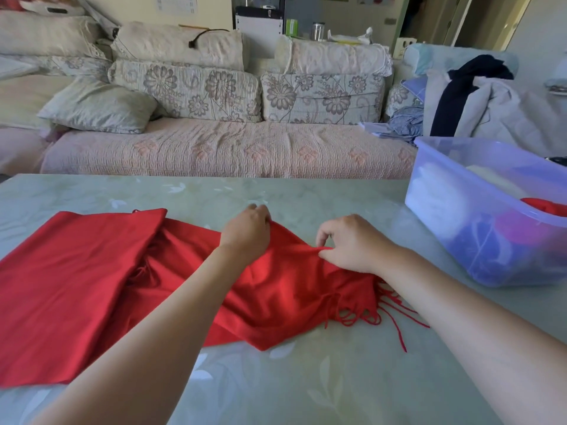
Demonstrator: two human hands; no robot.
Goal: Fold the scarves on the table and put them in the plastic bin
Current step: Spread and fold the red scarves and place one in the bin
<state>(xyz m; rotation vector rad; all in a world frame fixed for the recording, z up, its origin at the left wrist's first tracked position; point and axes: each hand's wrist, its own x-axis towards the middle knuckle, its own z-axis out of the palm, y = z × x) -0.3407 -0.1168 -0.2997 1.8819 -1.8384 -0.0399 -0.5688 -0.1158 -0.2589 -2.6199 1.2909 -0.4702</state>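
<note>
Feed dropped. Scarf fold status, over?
Left grip, right grip both hold red fringed fabric scarf. Rumpled, fold unfinished on pale green table. Translucent plastic bin right, path unobstructed.

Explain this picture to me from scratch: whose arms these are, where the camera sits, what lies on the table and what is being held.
There is no machine here. The two bare arms belong to a person, and the single picture comes from a wide-angle camera worn on that person's head, looking forward and down.

A red scarf with a fringe at its right end lies partly bunched on the pale green table. The left hand grips the scarf's far edge with curled fingers. The right hand pinches a ridge of the cloth nearer the fringe.

At the table's right stands a translucent plastic bin that already holds some things, among them something red. Behind the table is a sofa with cushions.
</note>
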